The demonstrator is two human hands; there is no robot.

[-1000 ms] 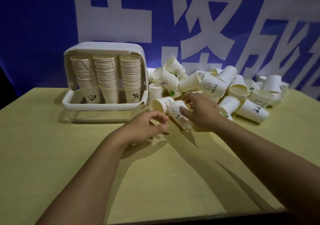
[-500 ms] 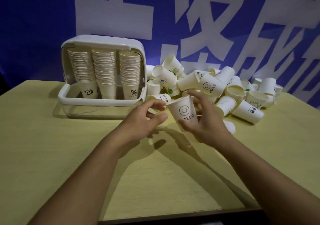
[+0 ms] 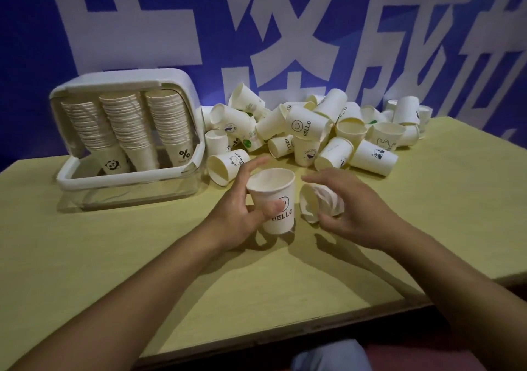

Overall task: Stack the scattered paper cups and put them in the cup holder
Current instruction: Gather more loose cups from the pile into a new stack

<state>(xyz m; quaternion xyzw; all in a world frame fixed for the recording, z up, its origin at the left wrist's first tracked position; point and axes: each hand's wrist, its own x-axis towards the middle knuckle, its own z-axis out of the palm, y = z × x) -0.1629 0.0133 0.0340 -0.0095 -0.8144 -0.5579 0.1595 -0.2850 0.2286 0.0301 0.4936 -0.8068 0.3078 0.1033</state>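
While the left hand (image 3: 245, 222) grips an upright smooth "HELLO" paper cup (image 3: 274, 199), the right hand (image 3: 352, 214) curls round a tipped, crumpled cup (image 3: 320, 202).

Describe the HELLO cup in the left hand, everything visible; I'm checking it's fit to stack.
The HELLO cup is a white paper cup with a rolled rim, a pale cream inside and a black smiley face above the word HELLO. It stands upright, mouth up and empty, undented as far as can be seen. The left hand holds it in its grip, thumb across the print, fingers behind. Its base is just above or on the yellow table; which, I cannot tell. Beside it lies a blurred cup under the right hand.
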